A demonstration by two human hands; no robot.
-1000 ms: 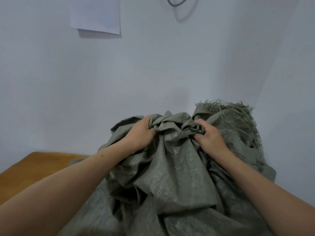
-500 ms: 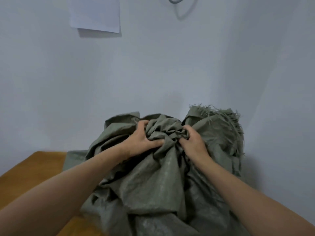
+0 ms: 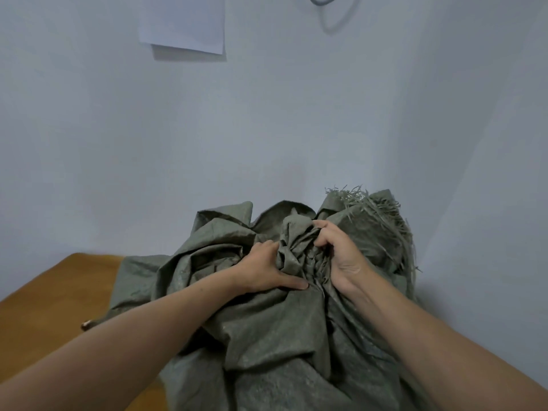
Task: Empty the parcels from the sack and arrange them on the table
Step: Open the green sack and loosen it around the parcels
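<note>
A grey-green woven sack (image 3: 284, 336) lies crumpled on the wooden table (image 3: 44, 298), its frayed mouth edge at the upper right. My left hand (image 3: 267, 271) and my right hand (image 3: 341, 256) both clutch a bunched fold of the sack's fabric near its top, thumbs close together. No parcel shows clearly; a small pale corner (image 3: 86, 324) peeks out from under the sack's left edge, and I cannot tell what it is. Whatever the sack holds is hidden by the cloth.
A pale wall rises right behind the table, with a corner at the right close to the sack. A white paper sheet (image 3: 182, 22) hangs on the wall above, and a grey cable loop (image 3: 323, 0) at the top. Bare table wood shows at the left.
Both hands have drawn closer together on the gathered fabric and shifted a little left and down. The sack has slumped lower and spread further left over the table.
</note>
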